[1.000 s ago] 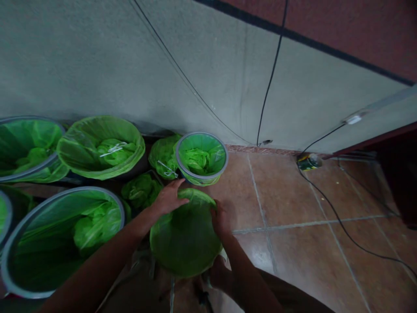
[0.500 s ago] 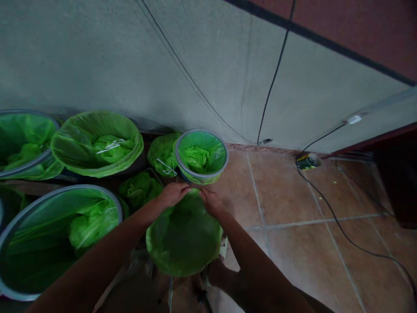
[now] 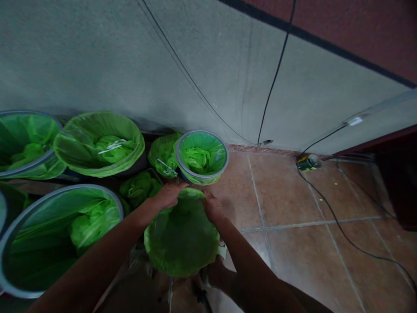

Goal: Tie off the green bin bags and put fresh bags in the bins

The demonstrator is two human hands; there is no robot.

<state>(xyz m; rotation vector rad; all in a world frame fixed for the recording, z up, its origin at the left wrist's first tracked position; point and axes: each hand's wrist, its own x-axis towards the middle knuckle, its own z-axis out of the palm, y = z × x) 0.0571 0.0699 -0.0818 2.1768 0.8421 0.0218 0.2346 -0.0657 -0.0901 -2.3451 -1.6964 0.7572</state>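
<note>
A green plastic bag (image 3: 182, 243) lines a round bin between my legs, its edge folded over the rim. My left hand (image 3: 170, 195) grips the bag at the far left of the rim, fingers curled over the edge. At the far right of the same rim, my right hand (image 3: 213, 207) has its fingers wrapped over the plastic. The bin under the bag is mostly hidden. Just beyond my hands stands a small bin (image 3: 202, 154) with a grey ring and a crumpled green liner.
On the left stand several larger lined bins, including a wide one with a grey ring (image 3: 120, 208) and one without a ring (image 3: 99, 143). A tied green bag (image 3: 163, 156) sits by the wall. A black cable (image 3: 345, 237) and a can (image 3: 309, 162) lie on the tiled floor.
My hands have moved slightly apart along the far rim, the left one leftward and the right one a little nearer me. More of the bag's far edge shows between them.
</note>
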